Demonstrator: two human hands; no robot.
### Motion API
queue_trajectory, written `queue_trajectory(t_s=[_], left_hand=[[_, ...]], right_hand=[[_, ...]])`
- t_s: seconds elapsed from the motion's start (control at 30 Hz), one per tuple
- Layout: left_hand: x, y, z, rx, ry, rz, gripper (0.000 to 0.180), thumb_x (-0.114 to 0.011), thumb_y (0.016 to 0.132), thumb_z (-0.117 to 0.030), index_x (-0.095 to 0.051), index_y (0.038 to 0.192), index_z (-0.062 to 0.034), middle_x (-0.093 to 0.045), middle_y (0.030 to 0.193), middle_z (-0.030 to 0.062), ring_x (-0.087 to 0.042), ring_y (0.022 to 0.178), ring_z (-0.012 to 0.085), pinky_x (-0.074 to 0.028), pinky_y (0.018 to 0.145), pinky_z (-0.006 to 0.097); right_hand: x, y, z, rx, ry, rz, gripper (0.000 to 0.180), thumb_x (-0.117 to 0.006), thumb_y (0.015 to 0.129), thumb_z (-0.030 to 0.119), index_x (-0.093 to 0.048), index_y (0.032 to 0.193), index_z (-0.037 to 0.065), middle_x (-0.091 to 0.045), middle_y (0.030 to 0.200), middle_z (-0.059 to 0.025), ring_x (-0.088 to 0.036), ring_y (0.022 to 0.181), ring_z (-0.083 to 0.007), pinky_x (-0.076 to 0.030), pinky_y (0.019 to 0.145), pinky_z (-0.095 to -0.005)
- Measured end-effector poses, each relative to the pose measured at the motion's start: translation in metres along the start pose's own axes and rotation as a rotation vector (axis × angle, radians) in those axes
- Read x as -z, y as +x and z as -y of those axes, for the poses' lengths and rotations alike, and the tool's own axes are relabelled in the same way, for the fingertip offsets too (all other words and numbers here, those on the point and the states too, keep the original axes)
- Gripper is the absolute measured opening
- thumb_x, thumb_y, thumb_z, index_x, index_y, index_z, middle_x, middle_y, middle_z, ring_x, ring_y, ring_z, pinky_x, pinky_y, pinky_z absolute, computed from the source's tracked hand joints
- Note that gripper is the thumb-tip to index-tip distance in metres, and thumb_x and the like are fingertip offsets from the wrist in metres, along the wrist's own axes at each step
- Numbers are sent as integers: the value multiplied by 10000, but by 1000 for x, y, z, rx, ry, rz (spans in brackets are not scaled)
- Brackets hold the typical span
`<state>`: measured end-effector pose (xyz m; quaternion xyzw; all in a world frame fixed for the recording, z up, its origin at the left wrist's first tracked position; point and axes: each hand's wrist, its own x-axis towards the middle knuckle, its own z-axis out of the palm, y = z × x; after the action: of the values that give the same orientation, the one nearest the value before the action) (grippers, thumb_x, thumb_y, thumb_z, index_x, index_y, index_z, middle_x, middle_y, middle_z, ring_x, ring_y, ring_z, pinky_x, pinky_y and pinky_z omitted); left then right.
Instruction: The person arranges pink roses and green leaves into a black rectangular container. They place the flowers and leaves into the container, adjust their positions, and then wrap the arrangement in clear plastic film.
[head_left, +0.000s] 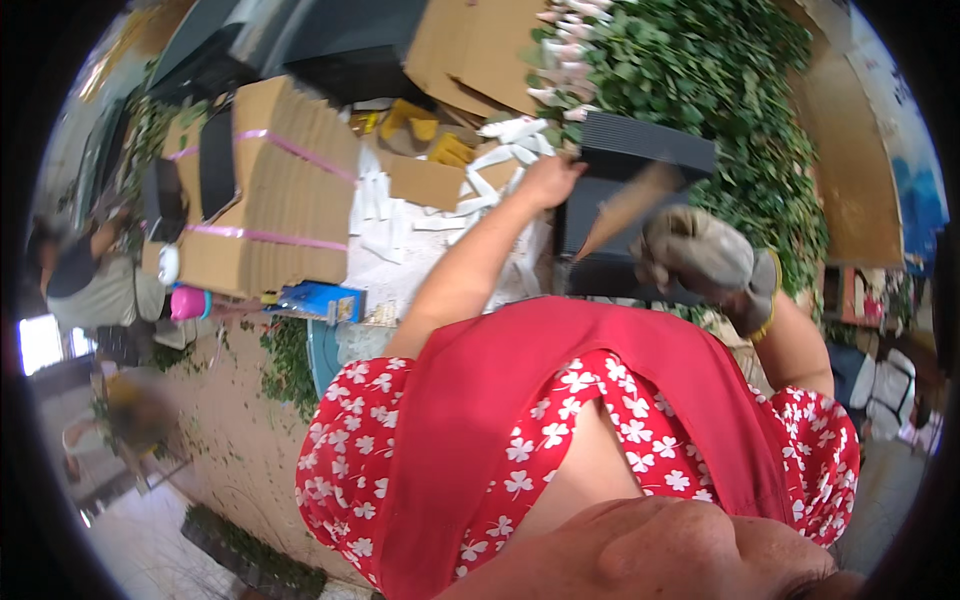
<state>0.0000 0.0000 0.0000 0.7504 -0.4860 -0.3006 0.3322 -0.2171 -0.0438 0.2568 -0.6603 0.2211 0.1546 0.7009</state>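
Roughly between the hands (552,182) (697,252) lies a dark box (592,202); left touching.

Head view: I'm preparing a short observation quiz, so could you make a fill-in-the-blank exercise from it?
1. The right hand is covered by a ____.
2. The bare hand beside the dark ribbed piece is the ____ one.
3. The straps around the cardboard stack are ____.

Missing words: glove; left; pink.
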Motion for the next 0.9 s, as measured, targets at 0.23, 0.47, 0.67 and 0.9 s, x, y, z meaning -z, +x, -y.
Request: queue_trajectory(t_s=[0.23, 0.47, 0.67, 0.9], left_hand=[[8, -12, -37, -68, 0, -34, 401, -539, 948, -362, -661, 1018, 13, -662, 910, 296, -624, 928, 472, -493, 828, 510], [14, -17, -28, -12, 71, -52, 459, -524, 964, -386, -660, 957, 52, -648, 898, 319, -611, 937, 494, -476, 816, 539], [6, -18, -14, -4, 95, -79, 571, -520, 968, -432, -646, 792, 96, -627, 793, 336, -610, 875, 511, -469, 777, 531], [9, -13, -15, -64, 176, -119, 625, -537, 967, -481, -633, 786, 110, -624, 774, 336, -620, 837, 507, -483, 749, 496]], right_hand=[[62, -32, -37, -47, -679, -564, 443, -674, 889, 264, -578, 1251, 27, -691, 1074, -173, -670, 966, -230, -537, 823, -332], [52, -46, -49, 281, -1092, -1046, 183, -642, 917, 210, -686, 1049, 91, -698, 893, -137, -688, 790, -305, -544, 680, -378], [34, -128, -62, 75, -967, -838, 114, -646, 908, 163, -674, 921, 53, -661, 780, -174, -667, 716, -330, -519, 619, -392], [15, -172, -165, -667, -1003, -399, 192, -613, 884, 233, -673, 958, 66, -662, 775, -188, -650, 768, -384, -507, 671, -459]])
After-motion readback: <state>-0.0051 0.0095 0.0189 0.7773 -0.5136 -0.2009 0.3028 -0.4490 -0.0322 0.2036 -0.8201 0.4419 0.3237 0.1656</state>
